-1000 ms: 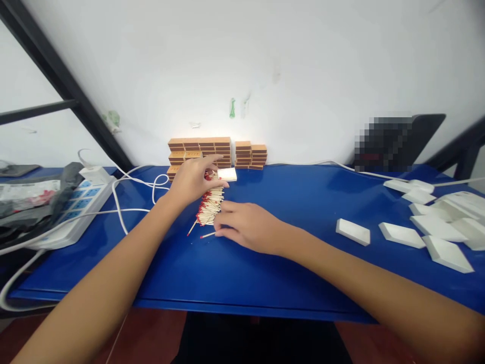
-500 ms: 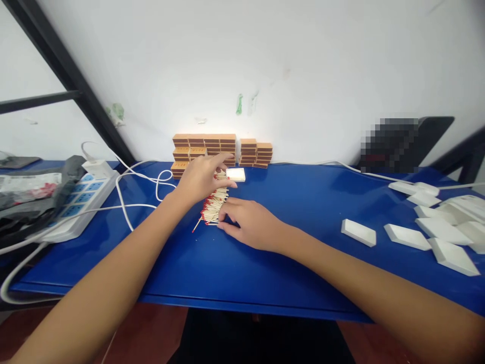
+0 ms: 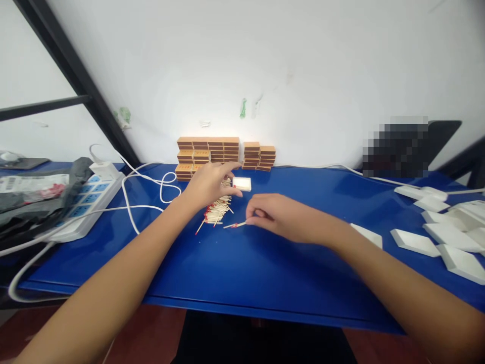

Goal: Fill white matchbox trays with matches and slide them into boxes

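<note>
A pile of red-tipped matches (image 3: 219,208) lies on the blue table (image 3: 242,263). My left hand (image 3: 210,183) rests over the far end of the pile, fingers curled, its fingertips touching a small white matchbox tray (image 3: 242,184). My right hand (image 3: 271,215) hovers just right of the pile and pinches a few matches (image 3: 235,225) by one end, lifted clear of the heap.
Stacked brown matchboxes (image 3: 223,154) stand against the wall. Several white trays (image 3: 435,232) lie at the right. A white power strip (image 3: 81,205) with looping cables (image 3: 144,194) and dark bags (image 3: 34,189) sit at the left.
My right hand has pulled back to the right from the pile, now pinching a few matches. The pile looks more scattered. My left hand has stayed by the white tray.
</note>
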### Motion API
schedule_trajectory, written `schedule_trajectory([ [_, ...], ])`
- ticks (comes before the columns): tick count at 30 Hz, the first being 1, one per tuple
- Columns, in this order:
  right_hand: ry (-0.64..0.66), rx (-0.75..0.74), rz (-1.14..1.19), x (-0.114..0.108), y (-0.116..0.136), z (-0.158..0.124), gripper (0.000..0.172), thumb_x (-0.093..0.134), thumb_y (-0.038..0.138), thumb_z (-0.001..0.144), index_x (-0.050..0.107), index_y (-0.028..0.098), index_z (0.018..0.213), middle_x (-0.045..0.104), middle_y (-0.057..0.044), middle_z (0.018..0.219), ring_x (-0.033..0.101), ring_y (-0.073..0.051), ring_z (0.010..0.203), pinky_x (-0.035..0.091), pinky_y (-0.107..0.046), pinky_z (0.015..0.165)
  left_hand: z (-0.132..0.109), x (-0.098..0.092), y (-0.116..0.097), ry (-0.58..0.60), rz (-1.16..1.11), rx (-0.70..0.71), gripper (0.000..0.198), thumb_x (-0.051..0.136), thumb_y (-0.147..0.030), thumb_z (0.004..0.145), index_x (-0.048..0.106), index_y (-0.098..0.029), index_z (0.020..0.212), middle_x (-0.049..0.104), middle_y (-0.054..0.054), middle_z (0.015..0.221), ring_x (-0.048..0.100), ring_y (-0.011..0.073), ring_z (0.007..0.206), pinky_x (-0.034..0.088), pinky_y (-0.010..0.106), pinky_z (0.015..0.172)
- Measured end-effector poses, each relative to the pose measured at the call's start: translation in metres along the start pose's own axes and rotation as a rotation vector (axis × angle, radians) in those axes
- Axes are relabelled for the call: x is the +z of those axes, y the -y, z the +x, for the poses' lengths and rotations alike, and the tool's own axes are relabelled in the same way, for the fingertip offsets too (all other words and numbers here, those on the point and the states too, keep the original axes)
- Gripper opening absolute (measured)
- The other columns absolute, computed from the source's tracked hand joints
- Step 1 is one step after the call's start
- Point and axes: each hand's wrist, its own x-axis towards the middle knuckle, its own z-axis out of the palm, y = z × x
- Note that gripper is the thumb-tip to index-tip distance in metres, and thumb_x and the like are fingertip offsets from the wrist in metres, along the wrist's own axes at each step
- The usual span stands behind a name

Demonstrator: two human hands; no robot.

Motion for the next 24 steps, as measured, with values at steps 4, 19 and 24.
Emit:
schedule_trajectory([
  [4, -0.008, 0.136, -0.038, -0.03, -0.023, -0.007, 0.018, 0.059, 0.03, 0.102, 0.072, 0.021, 0.093, 0.066, -0.002, 0.082, 0.053, -0.017, 0.069, 0.036, -0.031, 0.065, -0.001, 0.007, -0.005, 0.037, -0.025, 0.022, 0.079, 0.097, -0.052, 0.073, 0.067, -0.022, 0.14, 0.083, 0.006, 0.105, 0.079, 0.0268, 0.097, 0.056, 0.034, 0.082],
  [19, -0.386, 0.111, -0.184, -0.003, -0.034, 0.008, 0.012, 0.064, 0.025, 0.1, 0.071, 0.018, 0.093, 0.062, -0.003, 0.085, 0.053, -0.016, 0.074, 0.036, -0.03, 0.07, -0.002, 0.011, -0.024, -0.007, -0.129, 0.128, 0.077, 0.095, -0.054, 0.074, 0.066, -0.021, 0.138, 0.084, 0.005, 0.104, 0.08, 0.0271, 0.099, 0.057, 0.038, 0.09],
  [24, -0.32, 0.027, -0.035, 0.0, -0.033, 0.009, 0.01, 0.067, 0.022, 0.097, 0.075, 0.02, 0.091, 0.06, -0.001, 0.08, 0.053, -0.016, 0.074, 0.036, -0.029, 0.071, -0.001, 0.011, -0.025, 0.014, -0.18, 0.147, 0.082, 0.095, -0.056, 0.07, 0.067, -0.018, 0.137, 0.084, 0.005, 0.099, 0.08, 0.0274, 0.099, 0.056, 0.037, 0.091],
])
